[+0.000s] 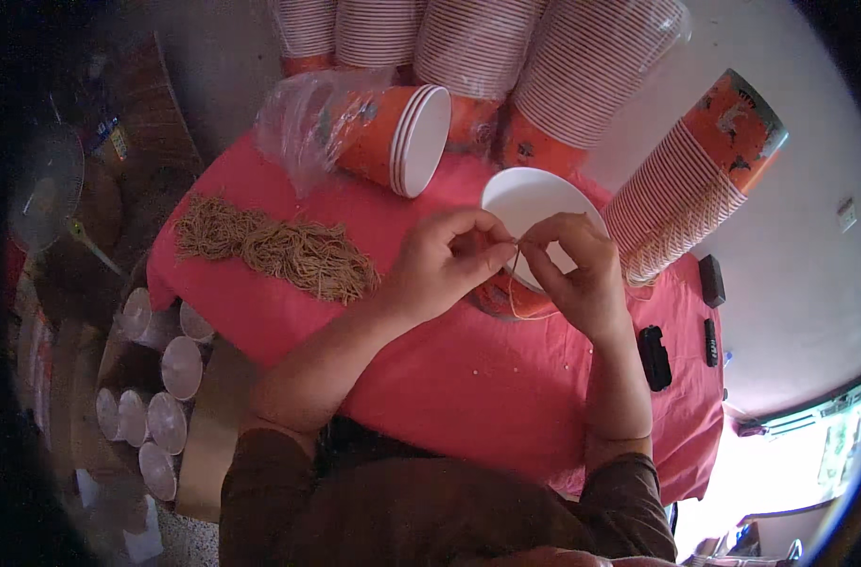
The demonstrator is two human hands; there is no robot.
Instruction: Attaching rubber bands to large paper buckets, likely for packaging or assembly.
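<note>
Tan cord (513,288), thin, held at the fingertips of both hands. Left hand (447,263): thumb and forefinger closed on it. Right hand (584,272): thumb and forefinger also closed, tips meeting or nearly meeting the left's. Whether each pinches a separate end cannot be told; the tips hide the crossing.

Below the fingertips the cord hangs in a slack curve before the near side of the cup (523,192). Whether it passes through the wall: cannot tell. The cup stands mouth up just beneath and beyond the fingers, presumably to keep the wall within reach. A fingertip pinch probably suits so fine a strand.

Left of the fingers, a cord bundle (279,253) lies lengthwise on the red cloth (440,378), likely so strands can be drawn singly. Beyond and left, nested cups (372,142) lie sideways, mouths turned rightward, perhaps for easy taking. Right of the fingers, a tall stack (662,184) has strands along its side. Farther right, nearer the body: black case (654,359), apparently set aside.
</note>
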